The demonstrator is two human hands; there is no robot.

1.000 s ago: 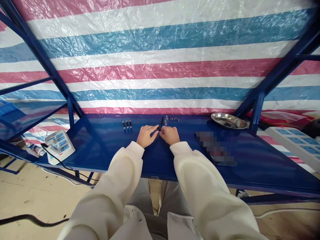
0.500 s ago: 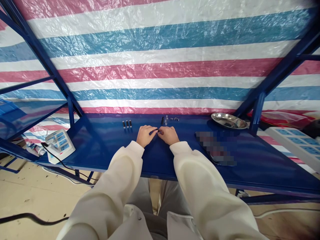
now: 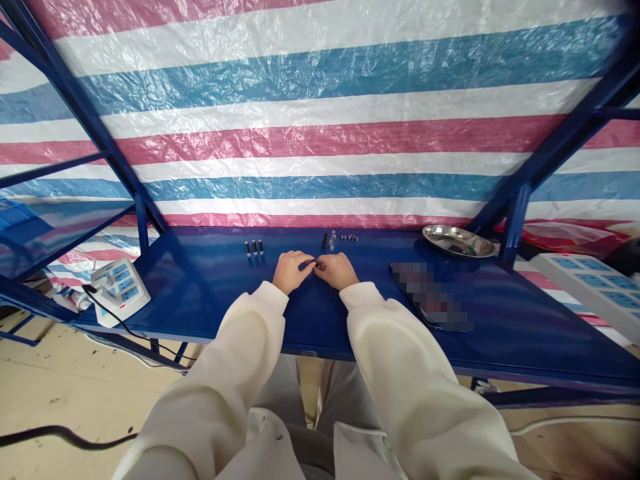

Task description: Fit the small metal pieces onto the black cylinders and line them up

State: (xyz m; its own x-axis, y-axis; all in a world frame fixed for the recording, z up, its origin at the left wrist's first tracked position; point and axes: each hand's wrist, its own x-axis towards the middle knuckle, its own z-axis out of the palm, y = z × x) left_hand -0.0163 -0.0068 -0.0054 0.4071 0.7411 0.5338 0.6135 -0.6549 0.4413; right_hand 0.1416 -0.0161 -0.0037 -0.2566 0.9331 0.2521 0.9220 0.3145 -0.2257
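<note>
Blue tabletop lay beneath the left hand and right hand, their fingertips nearly meeting, pinched closed on a small dark piece midway between, about equally near each; its long axis seemed crosswise, though fingers hid most. Beyond were 3 black tubes, leftward, then a striped sheet.

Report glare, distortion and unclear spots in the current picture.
Head view: glare streaks the striped plastic sheet, softer reflections mark the blue tabletop; head view: wide-angle distortion seems to stretch the sleeves; head view: pixelation masks most of the dark flat object; head view: the small dark piece between left hand and right hand is too tiny to identify.
</note>
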